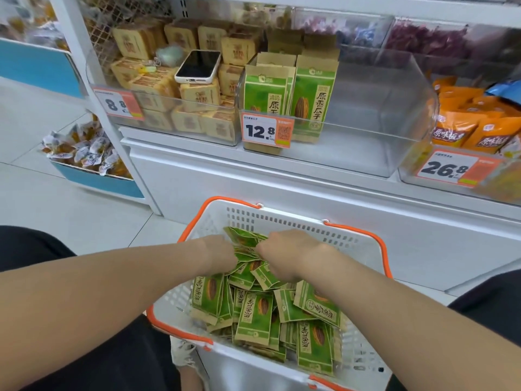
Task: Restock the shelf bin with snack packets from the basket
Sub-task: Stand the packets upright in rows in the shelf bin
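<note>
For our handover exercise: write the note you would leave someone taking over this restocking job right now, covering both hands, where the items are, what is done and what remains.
Left hand and right hand: both down in the white basket, closed around a bunch of green snack packets at the far end of the pile.
Basket: on the floor in front of the shelf, holding many packets.
Clear shelf bin, price tag 12.8: a few green packets stand upright at its left end; the rest is bare.
Done: a first few packets shelved.
Left: lift this bunch into the bin, stand them upright, repeat until the basket empties.
</note>
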`<state>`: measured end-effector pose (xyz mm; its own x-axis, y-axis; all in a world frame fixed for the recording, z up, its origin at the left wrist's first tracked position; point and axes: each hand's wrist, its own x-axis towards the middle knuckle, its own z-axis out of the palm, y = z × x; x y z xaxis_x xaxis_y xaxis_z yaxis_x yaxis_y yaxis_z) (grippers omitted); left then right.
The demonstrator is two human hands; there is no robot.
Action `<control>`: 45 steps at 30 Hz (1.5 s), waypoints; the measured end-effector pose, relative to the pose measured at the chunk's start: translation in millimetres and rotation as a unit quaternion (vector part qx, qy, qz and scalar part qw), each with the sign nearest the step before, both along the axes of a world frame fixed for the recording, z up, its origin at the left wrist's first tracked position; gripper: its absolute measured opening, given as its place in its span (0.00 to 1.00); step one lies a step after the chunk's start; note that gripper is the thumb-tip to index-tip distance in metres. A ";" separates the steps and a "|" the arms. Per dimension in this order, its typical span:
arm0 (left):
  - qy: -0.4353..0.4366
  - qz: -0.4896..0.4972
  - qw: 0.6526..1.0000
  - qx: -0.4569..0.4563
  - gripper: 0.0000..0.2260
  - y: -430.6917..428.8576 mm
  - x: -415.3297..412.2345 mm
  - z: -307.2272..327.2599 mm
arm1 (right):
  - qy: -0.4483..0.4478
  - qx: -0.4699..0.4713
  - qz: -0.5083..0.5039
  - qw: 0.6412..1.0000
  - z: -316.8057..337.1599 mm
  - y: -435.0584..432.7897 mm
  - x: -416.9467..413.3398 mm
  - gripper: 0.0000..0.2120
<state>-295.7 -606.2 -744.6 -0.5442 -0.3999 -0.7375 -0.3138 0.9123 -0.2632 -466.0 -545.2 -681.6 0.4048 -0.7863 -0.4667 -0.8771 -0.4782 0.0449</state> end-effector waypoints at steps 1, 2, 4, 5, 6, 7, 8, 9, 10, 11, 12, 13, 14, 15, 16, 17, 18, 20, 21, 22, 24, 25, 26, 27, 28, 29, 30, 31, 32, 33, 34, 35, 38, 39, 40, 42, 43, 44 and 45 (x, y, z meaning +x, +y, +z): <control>0.024 0.000 1.000 0.000 0.05 -2.9 -3.7 3.9 | 0.007 0.009 -0.008 1.000 0.9 -0.9 -1.7 0.05; 0.050 0.019 0.999 0.007 0.05 -6.0 -7.6 8.7 | 0.013 0.016 -0.016 1.000 1.6 -1.8 -4.0 0.05; 0.104 0.094 0.989 0.046 0.08 -12.4 -14.9 16.6 | 0.022 0.030 -0.030 0.999 4.2 -2.1 -9.3 0.05; 0.137 0.126 0.980 0.066 0.09 -16.1 -16.7 20.2 | 0.029 0.036 -0.035 0.998 6.1 -2.1 -12.2 0.04; 0.167 0.150 0.971 0.081 0.11 -20.0 -18.0 24.5 | 0.033 0.040 -0.043 0.998 7.7 -2.6 -15.0 0.03; 0.200 0.163 0.961 0.096 0.13 -23.8 -19.1 28.9 | 0.037 0.040 -0.054 0.997 10.1 -3.2 -18.5 0.02; 0.228 0.174 0.952 0.107 0.14 -27.5 -20.0 33.0 | 0.036 0.037 -0.069 0.996 13.1 -3.9 -21.6 0.02; 0.263 0.184 0.940 0.116 0.14 -30.4 -21.5 37.5 | 0.032 0.031 -0.089 0.995 16.4 -5.0 -25.2 0.04; 0.299 0.202 0.924 0.126 0.14 -33.7 -22.8 41.1 | 0.027 0.027 -0.109 0.993 20.8 -6.0 -29.2 0.07; 0.346 0.226 0.899 0.146 0.15 -35.5 -24.8 45.4 | 0.017 0.025 -0.131 0.991 24.7 -6.9 -34.1 0.08; 0.391 0.256 0.869 0.166 0.17 -37.6 -26.7 50.1 | 0.000 0.021 -0.154 0.988 28.8 -7.9 -39.0 0.09; 0.432 0.277 0.839 0.181 0.19 -38.3 -29.1 57.1 | -0.021 0.020 -0.180 0.983 33.0 -9.0 -43.9 0.10; 0.460 0.302 0.814 0.189 0.22 -40.3 -31.9 62.3 | -0.043 0.016 -0.204 0.978 36.8 -10.7 -49.3 0.11; 0.485 0.321 0.788 0.205 0.24 -41.1 -34.7 67.5 | -0.064 0.008 -0.227 0.972 41.6 -12.4 -54.7 0.13; 0.500 0.341 0.765 0.220 0.26 -43.1 -36.9 70.4 | -0.086 -0.007 -0.253 0.964 46.2 -15.0 -60.0 0.15; 0.515 0.355 0.744 0.237 0.26 -43.7 -38.8 73.0 | -0.113 -0.022 -0.282 0.952 51.5 -18.0 -65.1 0.16; 0.521 0.372 0.728 0.246 0.26 -44.3 -39.0 73.0 | -0.145 -0.036 -0.311 0.939 57.0 -20.9 -69.7 0.17; 0.538 0.387 0.710 0.238 0.24 -44.5 -40.1 74.2 | -0.210 -0.052 -0.360 0.908 67.1 -26.2 -78.6 0.17; 0.549 0.387 0.707 0.223 0.21 -43.3 -41.8 77.5 | -0.241 -0.059 -0.375 0.893 71.8 -28.1 -82.4 0.16; 0.555 0.387 0.709 0.200 0.17 -41.0 -44.4 83.2 | -0.270 -0.070 -0.387 0.879 75.8 -29.4 -85.2 0.14; 0.565 0.379 0.714 0.165 0.09 -37.6 -52.3 94.6 | -0.318 -0.103 -0.396 0.855 84.6 -29.5 -87.4 0.08; 0.577 0.378 0.705 0.166 0.06 -34.8 -57.5 100.0 | -0.337 -0.123 -0.391 0.848 88.3 -29.3 -87.5 0.06; 0.593 0.388 0.683 0.178 0.06 -30.8 -62.9 105.8 | -0.357 -0.144 -0.381 0.840 91.4 -28.9 -86.7 0.06; 0.618 0.403 0.644 0.202 0.08 -28.2 -68.3 110.1 | -0.379 -0.165 -0.372 0.831 93.8 -28.7 -85.1 0.08; 0.642 0.421 0.600 0.226 0.10 -26.9 -73.1 112.5 | -0.400 -0.188 -0.362 0.821 94.7 -29.2 -84.0 0.08; 0.661 0.436 0.559 0.246 0.13 -25.3 -77.1 115.4 | -0.417 -0.214 -0.351 0.811 95.1 -30.1 -82.6 0.08; 0.672 0.446 0.531 0.259 0.16 -24.2 -79.9 118.1 | -0.432 -0.236 -0.342 0.801 94.9 -31.3 -80.9 0.07; 0.680 0.441 0.524 0.262 0.19 -24.3 -81.9 120.6 | -0.449 -0.253 -0.337 0.788 95.2 -31.8 -79.2 0.05; 0.689 0.426 0.530 0.251 0.21 -24.9 -83.7 123.1 | -0.474 -0.264 -0.344 0.766 94.5 -33.0 -78.6 0.04; 0.702 0.409 0.533 0.235 0.21 -26.0 -85.5 125.8 | -0.506 -0.270 -0.358 0.737 96.4 -32.6 -77.3 0.04; 0.717 0.401 0.528 0.215 0.21 -26.9 -88.1 129.1 | -0.531 -0.275 -0.379 0.706 97.0 -32.7 -76.6 0.06; 0.733 0.403 0.513 0.191 0.21 -29.0 -90.9 132.4 | -0.546 -0.274 -0.400 0.684 98.3 -32.6 -76.6 0.09; 0.779 0.412 0.461 0.107 0.21 -30.8 -101.1 147.4 | -0.589 -0.194 -0.446 0.645 107.1 -31.0 -76.3 0.16; 0.790 0.411 0.447 0.088 0.21 -31.0 -104.2 152.0 | -0.612 -0.167 -0.449 0.629 111.2 -30.0 -75.3 0.17; 0.798 0.414 0.431 0.078 0.21 -31.0 -107.4 156.4 | -0.628 -0.164 -0.443 0.619 114.3 -30.5 -74.8 0.17; 0.808 0.427 0.400 0.069 0.22 -32.1 -112.4 164.8 | -0.636 -0.212 -0.411 0.618 121.0 -32.6 -73.3 0.16; 0.812 0.423 0.397 0.059 0.22 -33.4 -114.0 168.7 | -0.626 -0.249 -0.397 0.623 124.1 -33.2 -72.3 0.17; 0.815 0.409 0.408 0.045 0.23 -34.8 -115.4 173.2 | -0.609 -0.288 -0.392 0.626 125.0 -35.1 -72.7 0.19; 0.818 0.387 0.425 0.030 0.23 -36.2 -116.9 177.6 | -0.593 -0.319 -0.392 0.626 125.8 -37.4 -74.4 0.20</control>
<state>-412.6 -642.4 -567.0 -0.0707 -0.9335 0.3517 -0.2451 0.3580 0.9010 -540.4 -582.7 -555.8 -0.4594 -0.8334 0.3073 -0.4276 -0.0957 -0.8989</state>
